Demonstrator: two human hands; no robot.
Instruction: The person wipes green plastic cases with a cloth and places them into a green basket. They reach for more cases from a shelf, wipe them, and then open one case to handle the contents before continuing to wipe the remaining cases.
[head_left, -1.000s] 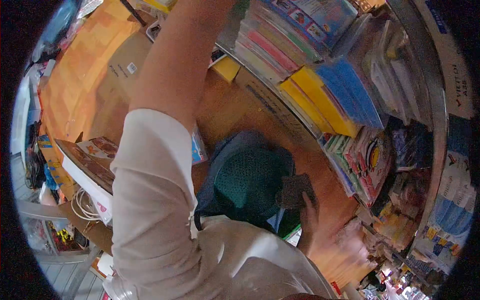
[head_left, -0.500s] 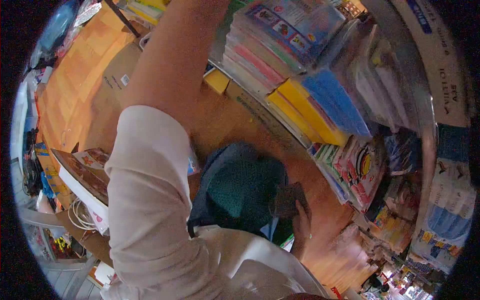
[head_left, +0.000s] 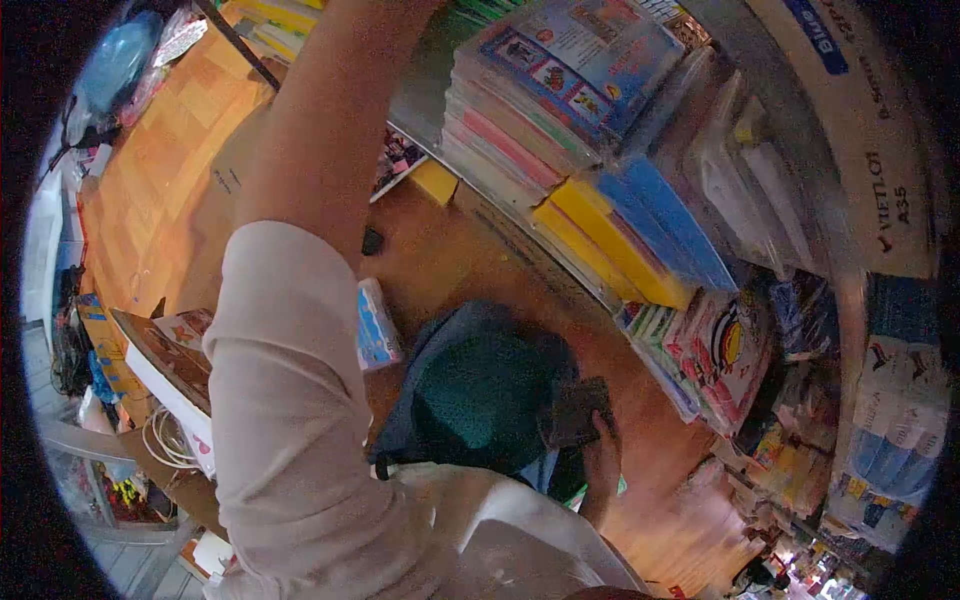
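My left arm, in a pale sleeve, reaches up past the top edge, so its hand is out of sight beside the shelf. Low on the right, my right hand has its fingers closed on a dark, flat, squarish thing, whose kind I cannot make out. That thing is in front of the dark teal clothing over my lap. Near the raised arm, a stack of plastic-wrapped booklets lies on a metal shelf.
Yellow packs and blue folders stand along the shelf, above a pile of colourful books. A blue-and-white packet lies on the wooden floor. At left are an open carton and a coiled white cable.
The view has shifted slightly, and my raised left arm sits a little farther left. More of the blue-and-white packet shows beside the sleeve. My right hand keeps the dark thing.
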